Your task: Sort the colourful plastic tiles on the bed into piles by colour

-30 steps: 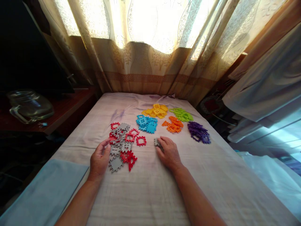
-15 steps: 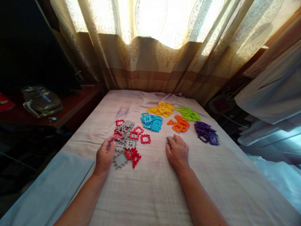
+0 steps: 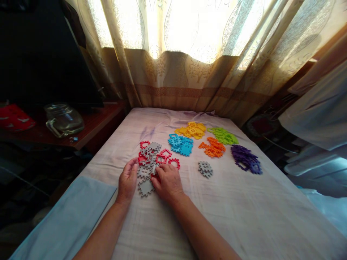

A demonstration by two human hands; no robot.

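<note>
Head camera: the right hand (image 3: pixel 169 182) has left a small cluster of gray lattice tiles (image 3: pixel 205 169) on the sheet (image 3: pixel 233 213) and gone to the mixed red-and-gray interlocking tiles (image 3: pixel 146 187), so some gray now sits apart, near the blue heap (image 3: pixel 186 149) and orange heap (image 3: pixel 214 145). The right fingers bend over the mixed tiles' right side, tiles directly beneath; whether they grip one I can't tell. The left hand (image 3: pixel 128 180) lies loosely uncurled just beside the left edge, nothing visible in it.

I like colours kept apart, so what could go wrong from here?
Red pieces and grey pieces overlap in one heap, so the right hand, its fingers on that heap, might drag both colours together. The blue pile lies close to the yellow pile; a bump could mix them.
</note>
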